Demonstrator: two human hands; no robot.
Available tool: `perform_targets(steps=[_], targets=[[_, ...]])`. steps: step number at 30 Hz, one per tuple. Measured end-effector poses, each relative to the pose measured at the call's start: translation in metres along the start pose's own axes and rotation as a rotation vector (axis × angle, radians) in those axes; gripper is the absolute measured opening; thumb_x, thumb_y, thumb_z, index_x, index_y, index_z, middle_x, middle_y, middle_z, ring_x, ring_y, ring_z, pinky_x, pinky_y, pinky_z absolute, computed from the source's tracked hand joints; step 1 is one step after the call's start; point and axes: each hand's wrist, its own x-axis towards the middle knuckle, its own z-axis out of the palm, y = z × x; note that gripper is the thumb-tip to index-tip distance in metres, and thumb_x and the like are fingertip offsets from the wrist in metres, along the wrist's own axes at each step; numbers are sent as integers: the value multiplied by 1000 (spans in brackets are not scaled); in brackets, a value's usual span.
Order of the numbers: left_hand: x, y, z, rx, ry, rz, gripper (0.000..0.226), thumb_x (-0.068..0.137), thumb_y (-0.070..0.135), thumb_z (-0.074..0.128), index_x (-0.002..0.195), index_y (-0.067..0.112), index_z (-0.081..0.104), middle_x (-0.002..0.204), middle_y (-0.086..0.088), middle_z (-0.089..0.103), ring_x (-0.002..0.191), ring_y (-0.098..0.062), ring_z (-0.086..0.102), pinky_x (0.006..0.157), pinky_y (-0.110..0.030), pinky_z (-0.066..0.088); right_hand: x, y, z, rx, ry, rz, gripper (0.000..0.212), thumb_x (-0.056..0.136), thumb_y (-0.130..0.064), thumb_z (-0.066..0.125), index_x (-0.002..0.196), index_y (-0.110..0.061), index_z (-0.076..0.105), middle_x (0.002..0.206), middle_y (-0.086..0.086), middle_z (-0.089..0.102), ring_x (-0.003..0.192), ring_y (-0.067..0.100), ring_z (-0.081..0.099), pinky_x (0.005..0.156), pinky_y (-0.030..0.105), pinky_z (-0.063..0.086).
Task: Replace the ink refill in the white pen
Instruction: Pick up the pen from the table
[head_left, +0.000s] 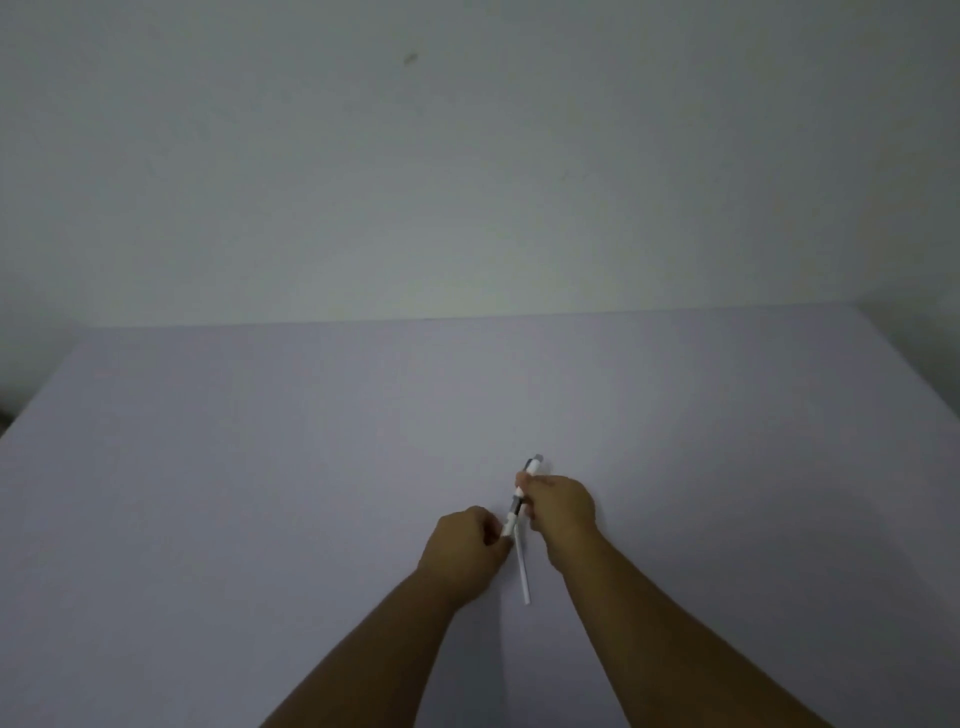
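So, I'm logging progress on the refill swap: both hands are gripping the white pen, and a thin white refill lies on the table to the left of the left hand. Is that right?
Not quite. In the head view the thin white refill lies on the table between the two forearms, to the right of the left hand, not left of it. Both the left hand and the right hand do grip the white pen.

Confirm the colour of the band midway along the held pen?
Dark grey band on white pen; head view.

Smooth white plastic pen (519, 506) with a grey band; matt, smooth pale table (260, 493).
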Motion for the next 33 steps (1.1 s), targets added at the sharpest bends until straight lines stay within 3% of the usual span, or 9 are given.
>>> perform_targets(steps=[3, 5, 7, 12, 17, 20, 24, 30, 33], targets=[[0, -8, -4, 40, -30, -10, 11, 89, 28, 59, 85, 18, 57, 81, 1, 58, 72, -15, 54, 63, -22, 47, 11, -7, -14, -20, 65, -41, 34, 90, -28, 57, 67, -4, 67, 60, 7, 56, 57, 22, 50, 70, 39, 45], [1, -13, -6, -2, 5, -27, 11, 89, 27, 58, 92, 17, 60, 84, 1, 59, 74, -13, 53, 61, -18, 45, 13, -7, -25, -330, 44, -151, 34, 91, -30, 55, 78, -1, 66, 70, 9, 57, 69, 23, 53, 67, 34, 41], [4, -14, -8, -30, 45, -30, 22, 90, 26, 57, 108, 15, 63, 94, -2, 64, 81, -12, 54, 70, -20, 42, 10, -1, -30, -590, 19, -210, 26, 90, -32, 58, 83, -8, 65, 80, 13, 62, 78, 26, 59, 67, 28, 39], [9, -13, -10, -50, 72, -16, 27, 91, 26, 57, 115, 15, 64, 109, -3, 68, 86, -9, 52, 76, -17, 38, 10, 24, -25, -781, -15, -221, 35, 84, -34, 65, 99, -3, 63, 103, 13, 67, 95, 28, 63, 69, 30, 43], [8, -17, -9, -93, 90, -38, 24, 90, 25, 59, 111, 15, 65, 91, 6, 60, 81, -8, 54, 53, -3, 36, 10, 30, -23, -807, 5, -232, 39, 79, -37, 70, 99, -4, 61, 105, 13, 65, 97, 29, 62, 73, 33, 46], [8, -16, -8, -111, 106, -33, 23, 90, 25, 60, 109, 15, 65, 89, 6, 60, 78, -8, 54, 45, -2, 39, 10, 31, -22, -787, 13, -236, 40, 77, -37, 73, 96, -4, 61, 103, 13, 65, 96, 29, 62, 70, 33, 44], [7, -15, -6, -131, 113, -22, 21, 88, 24, 61, 106, 14, 66, 81, 9, 58, 69, -3, 53, 46, -2, 41, 11, 32, -23, -755, 6, -241, 42, 75, -37, 74, 96, -2, 62, 102, 15, 65, 95, 31, 63, 73, 36, 48], [6, -14, -5, -108, 121, -8, 21, 88, 27, 61, 105, 15, 66, 85, 7, 59, 71, -4, 53, 51, -3, 41, 11, 31, -24, -752, 0, -242, 42, 74, -37, 75, 94, -3, 62, 99, 13, 66, 91, 29, 63, 73, 35, 49], [8, -13, -6, -113, 119, -8, 19, 88, 28, 62, 103, 16, 66, 83, 8, 59, 76, -10, 56, 70, -23, 53, 10, 31, -26, -712, 20, -263, 40, 76, -41, 73, 92, -6, 62, 96, 9, 63, 88, 26, 62, 75, 35, 51]])
